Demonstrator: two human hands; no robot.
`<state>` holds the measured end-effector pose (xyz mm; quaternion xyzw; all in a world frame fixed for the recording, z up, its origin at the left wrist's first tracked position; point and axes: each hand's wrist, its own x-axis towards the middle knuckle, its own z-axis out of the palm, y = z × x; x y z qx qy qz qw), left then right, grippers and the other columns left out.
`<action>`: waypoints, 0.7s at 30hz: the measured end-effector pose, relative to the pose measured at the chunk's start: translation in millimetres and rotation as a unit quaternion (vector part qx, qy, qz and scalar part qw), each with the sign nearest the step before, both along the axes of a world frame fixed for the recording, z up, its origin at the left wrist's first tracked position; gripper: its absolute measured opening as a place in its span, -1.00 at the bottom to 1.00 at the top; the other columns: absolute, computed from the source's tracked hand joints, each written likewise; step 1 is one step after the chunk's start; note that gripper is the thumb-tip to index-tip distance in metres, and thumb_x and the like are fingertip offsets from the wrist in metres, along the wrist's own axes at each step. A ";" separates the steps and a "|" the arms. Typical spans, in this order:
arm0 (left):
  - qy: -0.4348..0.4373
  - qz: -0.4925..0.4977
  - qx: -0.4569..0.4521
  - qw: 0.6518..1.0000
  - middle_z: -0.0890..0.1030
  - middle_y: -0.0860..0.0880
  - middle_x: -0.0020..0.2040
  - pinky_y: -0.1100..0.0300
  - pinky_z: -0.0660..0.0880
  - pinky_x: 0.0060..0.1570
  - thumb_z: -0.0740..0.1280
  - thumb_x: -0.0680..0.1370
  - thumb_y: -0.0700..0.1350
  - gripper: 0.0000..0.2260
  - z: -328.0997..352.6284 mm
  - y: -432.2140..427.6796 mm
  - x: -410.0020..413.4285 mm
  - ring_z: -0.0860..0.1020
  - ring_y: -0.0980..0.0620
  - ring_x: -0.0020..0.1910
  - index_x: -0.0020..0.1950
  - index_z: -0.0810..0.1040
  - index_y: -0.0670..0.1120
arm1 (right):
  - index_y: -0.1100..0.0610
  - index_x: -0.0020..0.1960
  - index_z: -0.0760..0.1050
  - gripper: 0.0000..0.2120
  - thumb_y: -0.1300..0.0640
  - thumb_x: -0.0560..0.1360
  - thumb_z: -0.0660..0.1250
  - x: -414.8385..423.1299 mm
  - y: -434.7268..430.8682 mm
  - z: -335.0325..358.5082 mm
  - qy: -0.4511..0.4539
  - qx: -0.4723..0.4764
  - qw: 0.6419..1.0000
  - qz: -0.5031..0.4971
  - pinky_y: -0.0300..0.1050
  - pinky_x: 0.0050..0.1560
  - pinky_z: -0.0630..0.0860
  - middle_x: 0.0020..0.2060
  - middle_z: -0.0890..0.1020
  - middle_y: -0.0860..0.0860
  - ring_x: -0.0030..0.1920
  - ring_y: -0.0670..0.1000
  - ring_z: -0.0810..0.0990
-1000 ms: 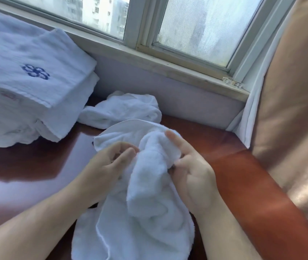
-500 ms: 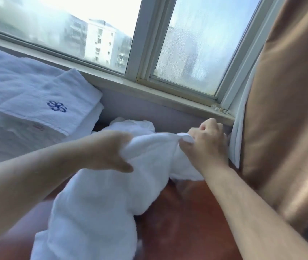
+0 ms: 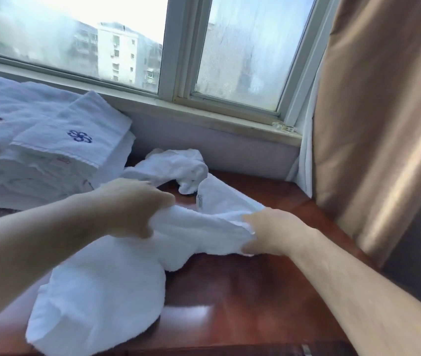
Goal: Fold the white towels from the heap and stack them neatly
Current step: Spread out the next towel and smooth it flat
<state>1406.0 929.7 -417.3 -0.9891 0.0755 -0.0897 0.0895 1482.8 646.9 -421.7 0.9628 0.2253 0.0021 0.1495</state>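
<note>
A white towel (image 3: pixel 106 286) lies crumpled across the dark red wooden table (image 3: pixel 242 299), its upper edge stretched between my hands. My left hand (image 3: pixel 137 206) grips that edge at its left end. My right hand (image 3: pixel 271 231) grips the same edge at its right end, fingers curled into the cloth. A small label hangs from the towel's far fold. Behind it a second crumpled white towel (image 3: pixel 178 168) sits near the wall. A stack of folded white towels (image 3: pixel 50 150), the top one with a blue flower emblem, stands at the left.
A window with its sill (image 3: pixel 204 116) runs along the back of the table. A tan curtain (image 3: pixel 384 111) hangs at the right, close to the table's right edge. A white lining hangs beside it.
My hands have dropped toward the table and spread the towel's edge wider. My right hand came down from the window sill corner. The view has tilted up slightly.
</note>
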 end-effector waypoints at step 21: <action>0.019 0.000 -0.169 0.985 0.48 0.06 0.21 0.11 0.43 0.03 0.20 0.62 0.03 -0.76 -48.5 -73.6 2.0 0.46 0.02 0.14 0.28 0.43 0.10 | 0.01 0.44 0.27 -0.56 -0.05 0.60 0.25 19.1 -28.8 -59.4 0.000 0.334 0.933 -0.133 0.01 0.20 0.39 0.33 0.48 0.12 0.31 0.21 0.46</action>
